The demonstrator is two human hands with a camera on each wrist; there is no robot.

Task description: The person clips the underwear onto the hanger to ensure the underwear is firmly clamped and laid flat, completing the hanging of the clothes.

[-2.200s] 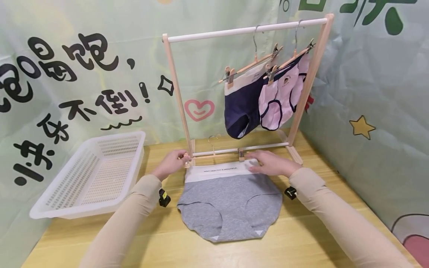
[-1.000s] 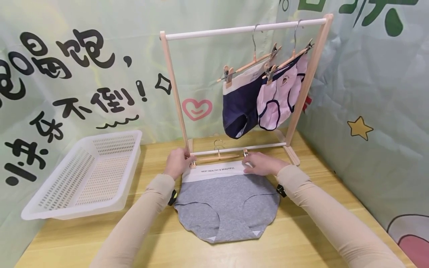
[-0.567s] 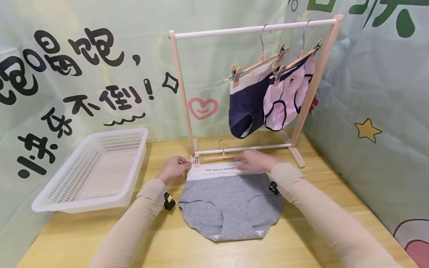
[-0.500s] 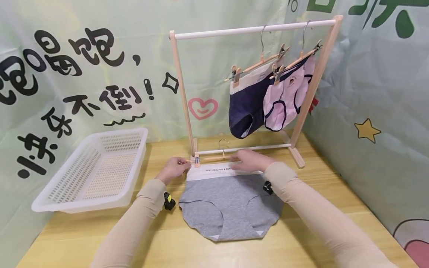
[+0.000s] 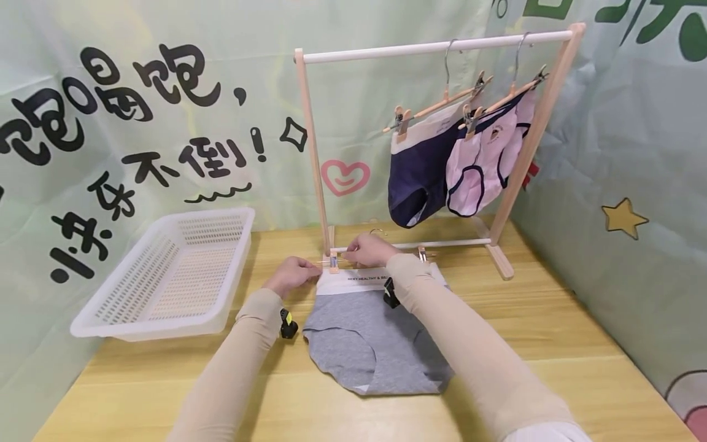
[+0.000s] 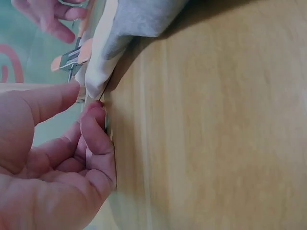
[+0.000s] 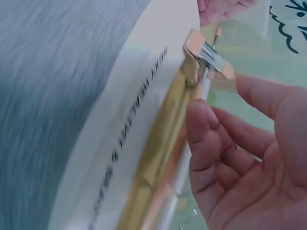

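Grey briefs point(image 5: 353, 325) with a white lettered waistband lie flat on the table. A clip hanger point(image 7: 172, 177) lies along the waistband, its left clip point(image 5: 334, 263) at the band's top edge and its right clip point(image 5: 423, 253) farther along. At the left waistband corner, my left hand point(image 5: 291, 276) pinches the cloth between thumb and curled index finger. My right hand point(image 5: 369, 250) reaches across over the hanger, just right of the left clip. In the right wrist view its thumb tip is right at that clip's handle, with the fingers spread apart from the thumb.
Behind the briefs stands a wooden rack point(image 5: 312, 147) with a white top rail. Navy shorts point(image 5: 414, 172) and pink briefs point(image 5: 480, 166) hang from it on clip hangers. A white perforated basket point(image 5: 166, 276) sits at the left.
My right hand has moved left from the right clip, along the hanger, to the left clip. My left hand has left the left clip for the waistband corner. The view has shifted slightly.
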